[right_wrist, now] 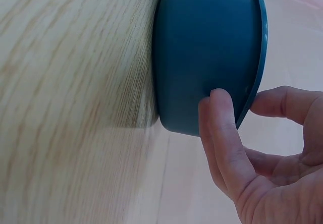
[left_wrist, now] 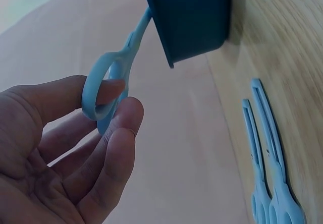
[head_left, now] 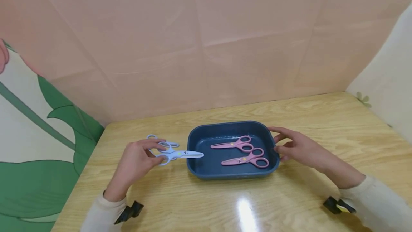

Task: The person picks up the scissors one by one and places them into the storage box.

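Note:
My left hand [head_left: 136, 156] pinches light blue scissors [head_left: 180, 154] by their finger loops, blades pointing right. Their tip overlaps the left rim of a dark blue tray [head_left: 231, 175] in the head view. Two pairs of pink scissors, the back one [head_left: 236, 144] and the front one [head_left: 246, 159], lie inside the tray with handles to the right. At the tray's right end, my right hand [head_left: 297, 149] holds the wall; in the right wrist view fingers [right_wrist: 224, 128] press its outer side and the thumb sits at the rim.
More light blue scissors [left_wrist: 272, 148] lie side by side on the wood-grain table [head_left: 180, 203], beyond my left hand. A pinkish cloth [head_left: 199, 46] hangs behind the table's back edge. A panel with green leaves [head_left: 42, 182] borders the left side.

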Tool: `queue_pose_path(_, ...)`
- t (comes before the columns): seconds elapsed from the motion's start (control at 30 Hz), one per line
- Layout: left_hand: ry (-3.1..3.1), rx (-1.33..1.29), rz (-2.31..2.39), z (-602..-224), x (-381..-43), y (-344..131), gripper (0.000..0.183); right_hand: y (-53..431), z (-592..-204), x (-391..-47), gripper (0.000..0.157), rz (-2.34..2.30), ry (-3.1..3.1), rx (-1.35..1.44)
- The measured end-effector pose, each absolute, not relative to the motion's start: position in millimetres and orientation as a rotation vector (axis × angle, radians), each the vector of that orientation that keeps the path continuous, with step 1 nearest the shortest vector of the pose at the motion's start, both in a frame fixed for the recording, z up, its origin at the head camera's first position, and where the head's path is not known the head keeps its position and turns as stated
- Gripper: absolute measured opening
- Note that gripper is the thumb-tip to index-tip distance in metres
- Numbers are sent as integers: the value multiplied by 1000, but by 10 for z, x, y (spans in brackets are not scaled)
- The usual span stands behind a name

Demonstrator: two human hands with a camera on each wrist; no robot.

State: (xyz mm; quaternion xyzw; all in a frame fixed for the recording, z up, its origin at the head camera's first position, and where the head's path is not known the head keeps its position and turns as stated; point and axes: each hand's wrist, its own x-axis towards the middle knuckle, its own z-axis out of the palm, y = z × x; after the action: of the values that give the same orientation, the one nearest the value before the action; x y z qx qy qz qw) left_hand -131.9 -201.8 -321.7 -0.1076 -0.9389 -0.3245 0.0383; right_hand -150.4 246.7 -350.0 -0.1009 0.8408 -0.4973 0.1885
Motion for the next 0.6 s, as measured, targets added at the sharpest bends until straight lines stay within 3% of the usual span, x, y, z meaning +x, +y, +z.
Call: queue_pose_path(0.6,-2901,-349,-1073,-3112,-1352,-1801,16,2457,-3526,-1498,68,-1407,2372,-306)
